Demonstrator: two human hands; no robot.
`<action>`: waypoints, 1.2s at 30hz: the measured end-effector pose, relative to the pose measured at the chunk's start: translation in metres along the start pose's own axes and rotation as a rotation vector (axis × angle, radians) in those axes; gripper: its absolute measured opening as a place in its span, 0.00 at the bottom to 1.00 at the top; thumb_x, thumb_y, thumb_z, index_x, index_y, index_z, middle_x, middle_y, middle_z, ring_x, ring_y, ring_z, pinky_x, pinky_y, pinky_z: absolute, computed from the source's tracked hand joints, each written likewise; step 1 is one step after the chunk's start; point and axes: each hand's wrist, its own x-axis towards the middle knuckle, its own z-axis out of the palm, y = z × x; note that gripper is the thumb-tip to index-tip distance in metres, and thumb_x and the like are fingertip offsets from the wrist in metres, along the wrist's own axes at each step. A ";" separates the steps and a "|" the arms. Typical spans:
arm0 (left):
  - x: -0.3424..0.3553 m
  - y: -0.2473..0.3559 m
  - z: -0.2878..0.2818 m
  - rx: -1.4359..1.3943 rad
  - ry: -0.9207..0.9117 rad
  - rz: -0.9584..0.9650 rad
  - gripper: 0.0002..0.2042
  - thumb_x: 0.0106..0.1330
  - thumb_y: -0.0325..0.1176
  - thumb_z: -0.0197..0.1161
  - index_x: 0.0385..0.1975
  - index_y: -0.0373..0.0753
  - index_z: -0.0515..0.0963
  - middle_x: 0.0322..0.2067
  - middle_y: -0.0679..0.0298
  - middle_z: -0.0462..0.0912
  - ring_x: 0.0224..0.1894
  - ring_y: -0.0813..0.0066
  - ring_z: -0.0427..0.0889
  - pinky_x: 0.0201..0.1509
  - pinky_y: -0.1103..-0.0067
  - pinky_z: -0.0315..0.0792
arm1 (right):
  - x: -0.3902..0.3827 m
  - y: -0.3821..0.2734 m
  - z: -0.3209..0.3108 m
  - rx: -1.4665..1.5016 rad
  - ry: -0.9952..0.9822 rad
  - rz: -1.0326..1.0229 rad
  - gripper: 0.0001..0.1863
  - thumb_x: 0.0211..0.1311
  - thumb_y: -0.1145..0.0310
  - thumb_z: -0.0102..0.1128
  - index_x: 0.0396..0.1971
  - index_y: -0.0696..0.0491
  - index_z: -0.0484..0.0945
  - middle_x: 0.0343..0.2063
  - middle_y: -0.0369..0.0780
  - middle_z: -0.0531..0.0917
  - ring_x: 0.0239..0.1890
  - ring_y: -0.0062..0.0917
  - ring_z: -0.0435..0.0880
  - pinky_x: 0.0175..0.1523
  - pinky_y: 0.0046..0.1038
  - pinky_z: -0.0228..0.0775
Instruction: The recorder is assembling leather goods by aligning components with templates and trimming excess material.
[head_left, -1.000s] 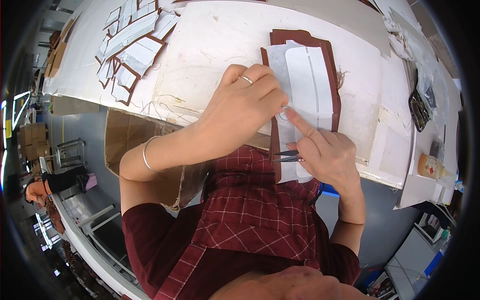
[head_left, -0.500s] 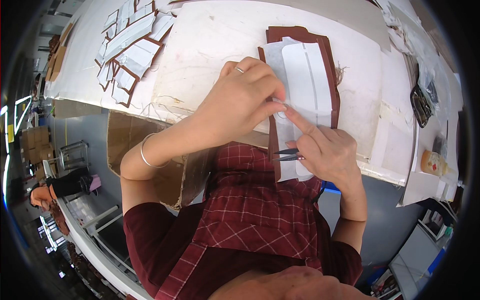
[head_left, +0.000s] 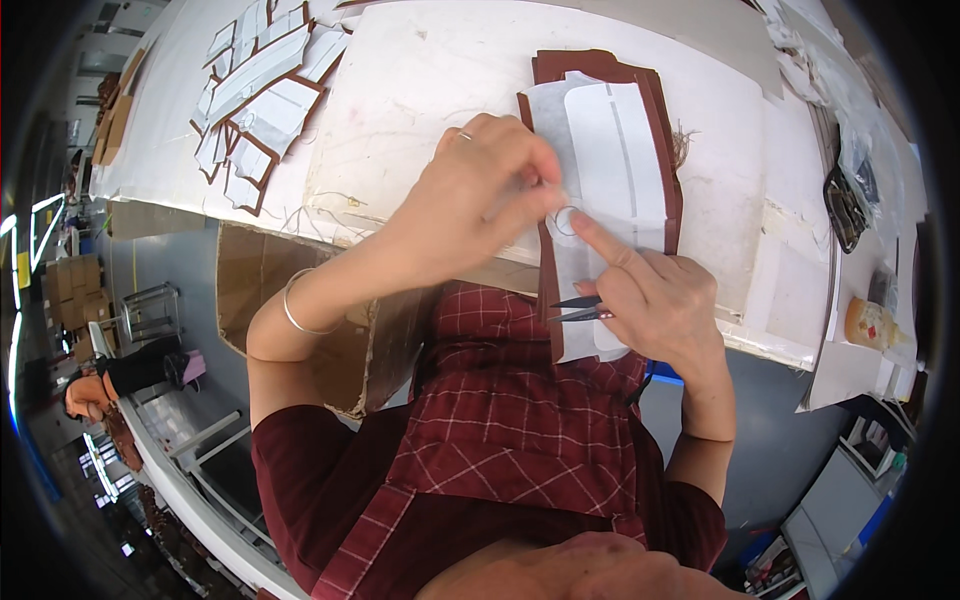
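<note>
A stack of brown leather-like panels (head_left: 597, 66) lies on the white table, topped by a piece with white backing (head_left: 612, 150) that hangs over the near edge. My right hand (head_left: 660, 300) keeps a pair of small scissors (head_left: 578, 309) in its curled fingers, dark blades pointing left. Its stretched index finger presses the backing beside a small round outline (head_left: 566, 221). Just above and left of that spot is my left hand (head_left: 490, 190), its thumb and index finger drawn together. Those fingertips are slightly blurred, and anything between them is too small to make out.
Several brown-edged pieces with white backing (head_left: 265, 105) lie in a pile at the far left. An open cardboard box (head_left: 290, 290) stands below the table's near edge. At right are clear plastic sheeting (head_left: 850, 150) and a yellowish bottle (head_left: 868, 325). A person (head_left: 92, 395) is far left.
My left hand has drawn slightly up and left from the backing, uncovering the small round outline. The right index finger still presses there, scissors in hand.
</note>
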 end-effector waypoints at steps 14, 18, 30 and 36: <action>0.000 0.000 0.005 0.054 0.036 -0.006 0.06 0.68 0.32 0.64 0.40 0.40 0.75 0.27 0.72 0.70 0.35 0.79 0.68 0.45 0.80 0.63 | 0.004 -0.002 -0.003 0.031 0.001 0.009 0.22 0.43 0.70 0.71 0.15 0.50 0.60 0.50 0.36 0.86 0.16 0.18 0.76 0.19 0.20 0.63; -0.001 -0.009 -0.005 0.321 -0.058 0.041 0.06 0.63 0.28 0.67 0.30 0.38 0.75 0.24 0.67 0.71 0.31 0.75 0.68 0.39 0.76 0.65 | 0.002 -0.001 -0.001 0.029 0.000 0.016 0.22 0.42 0.70 0.71 0.15 0.50 0.60 0.50 0.37 0.86 0.16 0.18 0.76 0.19 0.19 0.63; -0.013 -0.001 -0.006 0.147 0.107 0.061 0.17 0.57 0.28 0.72 0.46 0.37 0.77 0.40 0.62 0.79 0.43 0.71 0.77 0.43 0.79 0.72 | 0.002 0.001 -0.008 0.113 -0.048 0.040 0.18 0.40 0.75 0.68 0.16 0.51 0.62 0.49 0.39 0.86 0.17 0.22 0.79 0.20 0.21 0.66; 0.010 -0.030 -0.016 0.043 -0.158 0.143 0.11 0.56 0.28 0.73 0.36 0.37 0.81 0.37 0.65 0.80 0.42 0.70 0.76 0.46 0.76 0.74 | 0.010 0.012 -0.023 0.445 -0.033 0.153 0.14 0.49 0.70 0.70 0.20 0.52 0.69 0.40 0.38 0.87 0.17 0.21 0.77 0.21 0.22 0.66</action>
